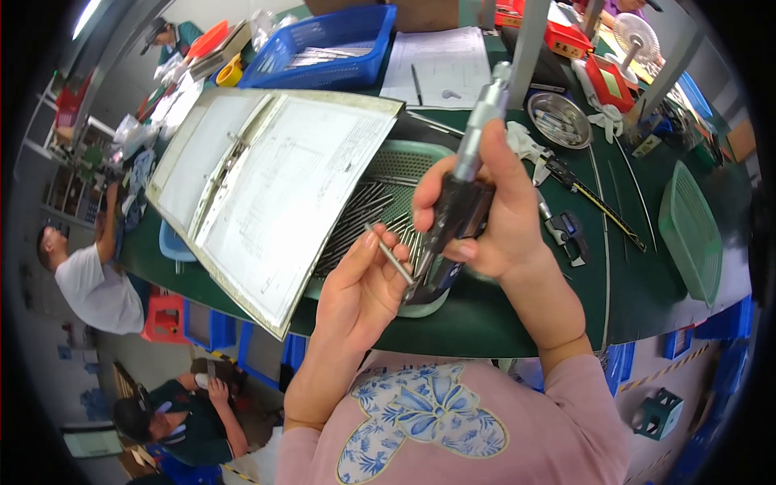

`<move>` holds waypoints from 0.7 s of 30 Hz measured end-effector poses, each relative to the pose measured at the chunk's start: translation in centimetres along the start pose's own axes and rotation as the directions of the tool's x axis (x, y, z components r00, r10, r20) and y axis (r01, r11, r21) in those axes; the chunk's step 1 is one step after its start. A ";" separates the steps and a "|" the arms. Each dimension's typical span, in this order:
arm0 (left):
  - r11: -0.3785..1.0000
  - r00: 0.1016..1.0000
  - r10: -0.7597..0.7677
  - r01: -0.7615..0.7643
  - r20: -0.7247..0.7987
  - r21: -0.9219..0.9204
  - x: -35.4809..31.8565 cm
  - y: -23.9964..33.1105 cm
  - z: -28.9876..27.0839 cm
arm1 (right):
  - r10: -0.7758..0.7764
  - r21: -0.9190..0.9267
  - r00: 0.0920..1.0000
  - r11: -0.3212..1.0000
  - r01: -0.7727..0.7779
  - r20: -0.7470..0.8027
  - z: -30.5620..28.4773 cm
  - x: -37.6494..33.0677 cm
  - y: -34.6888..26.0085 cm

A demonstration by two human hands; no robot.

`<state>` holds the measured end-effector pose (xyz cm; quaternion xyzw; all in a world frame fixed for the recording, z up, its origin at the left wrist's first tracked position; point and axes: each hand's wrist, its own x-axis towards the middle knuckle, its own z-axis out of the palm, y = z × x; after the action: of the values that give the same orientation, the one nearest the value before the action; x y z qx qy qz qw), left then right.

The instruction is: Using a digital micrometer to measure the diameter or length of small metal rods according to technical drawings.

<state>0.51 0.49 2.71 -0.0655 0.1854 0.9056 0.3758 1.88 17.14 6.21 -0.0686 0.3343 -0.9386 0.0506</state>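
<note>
Left hand (356, 291): pinches a metal rod (395, 261) near its upper end, presumably freeing the five-o'clock end beside the micrometer (459, 212). Right hand (515, 230): grasps the micrometer, thimble (490, 101) toward one o'clock. The green tray (416, 148) beyond, at eleven o'clock, I judge placed for reach.

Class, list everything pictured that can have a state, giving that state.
Right hand, closed around micrometer
Left hand, pinching metal rod
Micrometer, tilted
Metal rod, held; contact with micrometer unclear
Binder, open
Blue basket, holding pale pieces
Pen, lying on papers
Fan, on or off unclear
</note>
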 end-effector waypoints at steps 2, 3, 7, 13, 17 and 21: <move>1.000 1.000 -0.018 0.018 -0.017 0.009 0.2 0.1 -0.1 | -0.003 0.086 0.999 0.996 -0.001 0.040 0.1 0.2 0.0; 0.999 0.997 -0.005 0.008 -0.077 0.044 0.3 0.1 0.0 | 0.031 0.088 0.999 0.996 -0.030 -0.011 0.6 0.1 -0.3; 0.999 0.994 0.013 -0.008 -0.104 0.044 0.3 0.2 0.2 | 0.091 0.056 0.992 0.995 -0.087 -0.082 0.8 0.5 -0.6; 0.999 0.998 -0.037 0.037 -0.050 -0.002 0.3 0.4 0.2 | 0.052 0.001 0.994 0.999 -0.052 -0.095 0.5 0.4 -0.1; 0.999 0.998 -0.034 0.033 -0.050 -0.012 -0.1 0.2 0.2 | 0.062 -0.006 0.996 0.998 -0.062 -0.064 0.4 0.1 0.0; 0.998 0.994 -0.060 0.057 -0.093 -0.033 -0.2 0.4 -0.3 | 0.066 -0.047 0.995 0.996 -0.070 -0.078 0.3 0.3 0.5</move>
<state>0.30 -0.03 2.58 -0.1191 0.1870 0.8929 0.3919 1.70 16.54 6.17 -0.0224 0.3611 -0.9298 0.0681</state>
